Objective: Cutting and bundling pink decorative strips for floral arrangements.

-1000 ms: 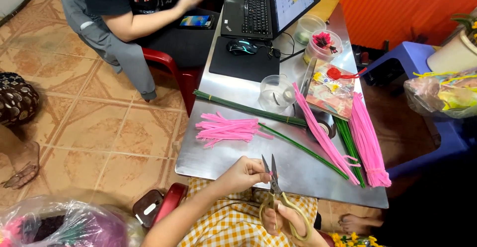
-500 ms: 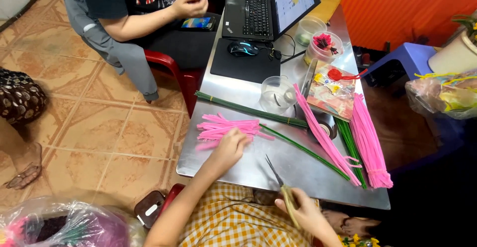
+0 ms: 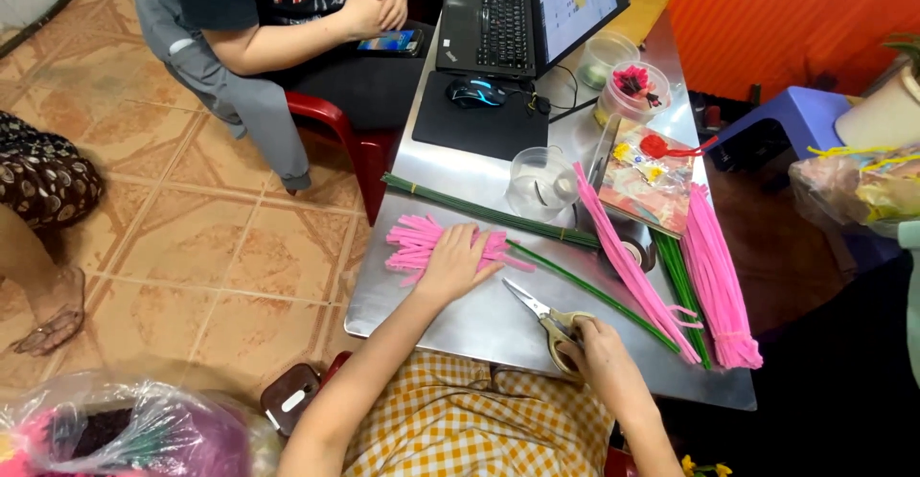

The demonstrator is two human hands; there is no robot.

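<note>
while the left hand [image 3: 458, 258] lies flat on the short pink pipe cleaners [image 3: 422, 244], pinning the pile, the right hand [image 3: 602, 354] beside them grips scissors [image 3: 542, 314] resting on the metal table [image 3: 460, 319], blades toward the pile.

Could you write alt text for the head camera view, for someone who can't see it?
Seen from above, a person's left hand rests flat on a pile of short pink pipe cleaners on a metal table, while the right hand holds scissors lying on the tabletop. Long green stems, longer pink pipe cleaners, a laptop and a seated person lie beyond.
</note>
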